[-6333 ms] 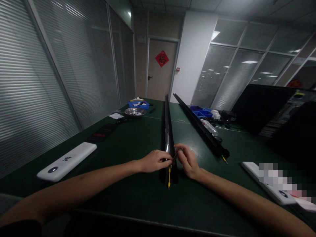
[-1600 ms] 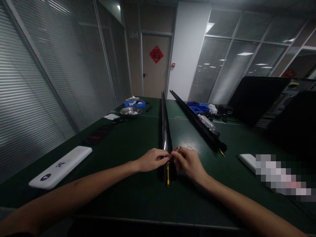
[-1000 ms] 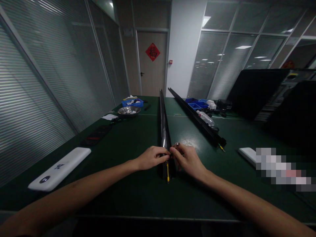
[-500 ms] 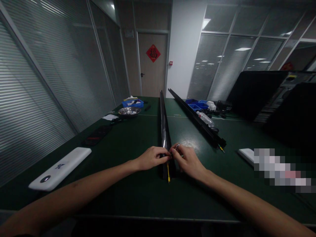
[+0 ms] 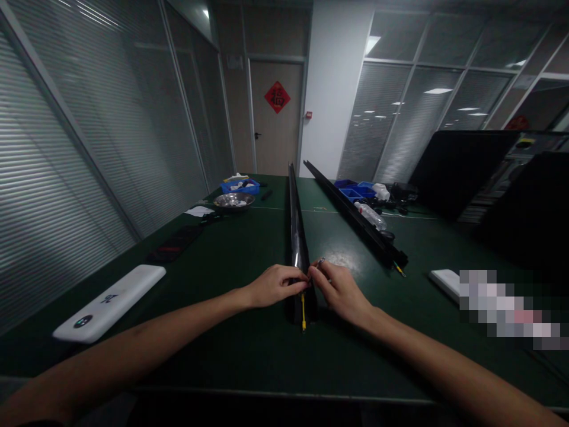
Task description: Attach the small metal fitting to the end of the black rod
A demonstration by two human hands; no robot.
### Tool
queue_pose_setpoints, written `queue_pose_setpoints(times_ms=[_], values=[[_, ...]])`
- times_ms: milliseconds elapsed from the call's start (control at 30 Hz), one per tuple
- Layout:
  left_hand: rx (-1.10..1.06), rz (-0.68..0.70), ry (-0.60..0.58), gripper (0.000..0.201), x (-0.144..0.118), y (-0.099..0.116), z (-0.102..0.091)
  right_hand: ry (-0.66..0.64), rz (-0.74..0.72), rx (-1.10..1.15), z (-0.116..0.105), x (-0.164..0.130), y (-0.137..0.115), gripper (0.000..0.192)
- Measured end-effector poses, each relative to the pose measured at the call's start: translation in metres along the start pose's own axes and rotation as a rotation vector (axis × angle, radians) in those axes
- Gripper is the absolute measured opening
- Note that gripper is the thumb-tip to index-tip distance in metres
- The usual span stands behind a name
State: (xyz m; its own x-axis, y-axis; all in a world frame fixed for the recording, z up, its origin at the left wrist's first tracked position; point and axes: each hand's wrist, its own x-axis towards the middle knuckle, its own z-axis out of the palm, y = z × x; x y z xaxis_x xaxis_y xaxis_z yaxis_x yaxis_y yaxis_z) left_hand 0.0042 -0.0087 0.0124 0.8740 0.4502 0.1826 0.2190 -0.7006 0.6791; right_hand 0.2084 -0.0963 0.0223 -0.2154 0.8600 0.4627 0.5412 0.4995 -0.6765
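Head view: left hand (image 5: 276, 285) and right hand (image 5: 338, 289) pinching black rail (image 5: 297, 243) between them (near end).

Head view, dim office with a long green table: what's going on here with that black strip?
A person works with both hands at the near end of a long black strip lying along the green table. The left hand pinches the strip's end, where a yellow wire sticks out. The right hand meets it there, holding a small metal-tipped tool. A second black strip lies untouched to the right.
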Motion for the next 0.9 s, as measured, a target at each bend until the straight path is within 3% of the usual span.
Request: queue_pose_setpoints(times_ms=[400,900], values=[[0.058,0.097,0.011,0.030,0.0010,-0.0043,0.0009,0.044,-0.048,-0.001,0.0028,-0.0013,0.0054,0.026],[0.048,0.123,0.015,0.028,-0.0004,-0.0009,-0.0006,-0.010,-0.074,0.021,-0.0022,-0.0017,0.0007,0.019]])
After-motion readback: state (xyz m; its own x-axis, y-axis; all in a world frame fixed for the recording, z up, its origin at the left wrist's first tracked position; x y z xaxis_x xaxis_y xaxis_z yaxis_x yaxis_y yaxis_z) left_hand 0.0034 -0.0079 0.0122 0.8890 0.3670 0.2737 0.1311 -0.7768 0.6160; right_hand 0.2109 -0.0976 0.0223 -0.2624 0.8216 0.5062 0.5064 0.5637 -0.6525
